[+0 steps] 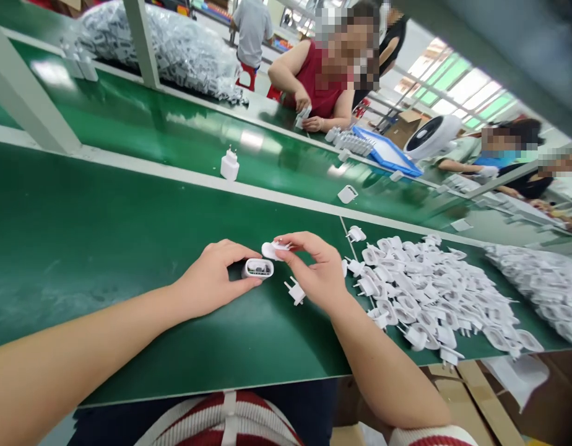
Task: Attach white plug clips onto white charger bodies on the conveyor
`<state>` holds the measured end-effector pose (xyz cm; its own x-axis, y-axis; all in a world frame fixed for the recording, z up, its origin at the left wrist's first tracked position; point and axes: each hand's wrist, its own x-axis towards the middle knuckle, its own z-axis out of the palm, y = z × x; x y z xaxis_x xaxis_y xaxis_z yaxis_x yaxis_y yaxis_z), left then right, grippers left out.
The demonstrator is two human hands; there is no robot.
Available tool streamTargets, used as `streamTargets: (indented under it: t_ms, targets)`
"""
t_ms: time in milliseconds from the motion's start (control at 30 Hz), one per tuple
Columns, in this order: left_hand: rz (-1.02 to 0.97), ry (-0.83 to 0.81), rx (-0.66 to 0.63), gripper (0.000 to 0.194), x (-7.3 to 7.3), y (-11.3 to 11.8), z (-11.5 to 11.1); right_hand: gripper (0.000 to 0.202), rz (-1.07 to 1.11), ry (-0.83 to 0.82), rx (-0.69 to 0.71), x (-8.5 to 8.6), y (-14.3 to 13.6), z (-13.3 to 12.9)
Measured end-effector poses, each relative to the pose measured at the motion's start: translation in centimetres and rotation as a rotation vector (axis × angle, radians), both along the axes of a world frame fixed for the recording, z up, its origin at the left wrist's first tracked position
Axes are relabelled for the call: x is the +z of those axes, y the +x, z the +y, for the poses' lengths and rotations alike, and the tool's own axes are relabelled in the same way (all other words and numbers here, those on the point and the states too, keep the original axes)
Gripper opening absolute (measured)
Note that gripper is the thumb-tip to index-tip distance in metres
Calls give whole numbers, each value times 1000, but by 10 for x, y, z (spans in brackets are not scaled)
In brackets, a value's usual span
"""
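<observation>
My left hand [216, 275] grips a white charger housing [258, 269] between thumb and fingers. The housing's open end faces me, and parts show inside it. Just to the right and slightly above, my right hand [314, 266] pinches a white plug cover [270, 250] with metal pins. Cover and housing are close together; whether they touch I cannot tell. A loose plug cover [295, 291] with its prongs up lies on the green bench beside my right wrist. A large pile of white plug covers [425, 291] spreads to the right of my right hand.
Beyond the white rail, a charger [229, 165] stands on the green conveyor [174, 133], with another housing [347, 194] farther right. A bag of white parts [541, 291] lies at right, a bigger bag [165, 49] at back left. Across sits a co-worker [325, 80] handling a white piece.
</observation>
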<state>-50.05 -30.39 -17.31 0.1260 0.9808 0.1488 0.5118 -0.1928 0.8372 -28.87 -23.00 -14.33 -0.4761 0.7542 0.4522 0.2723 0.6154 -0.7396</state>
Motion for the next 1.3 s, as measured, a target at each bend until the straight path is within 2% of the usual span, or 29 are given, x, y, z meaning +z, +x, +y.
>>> streamTargets:
  t_ms: [100, 200, 567, 833, 1167, 1300]
  targets:
    - [-12, 21, -18, 24, -1, 1, 0, 12, -7, 3, -12, 1, -1, -5]
    - [-17, 5, -10, 26, -1, 1, 1, 12, -64, 25, 0, 2, -2, -11]
    - [-37, 14, -4, 24, -3, 2, 2, 14, -202, 248, 81, 4, -10, -23]
    - [-36, 13, 12, 28, -4, 4, 2, 17, -277, 405, 17, 0, -11, -23]
    - [-7, 9, 22, 30, -4, 4, 1, 16, -327, 388, 26, 1, -14, -25]
    - [-34, 55, 44, 38, -4, 3, -1, 14, -292, 364, 25, -4, -15, -26]
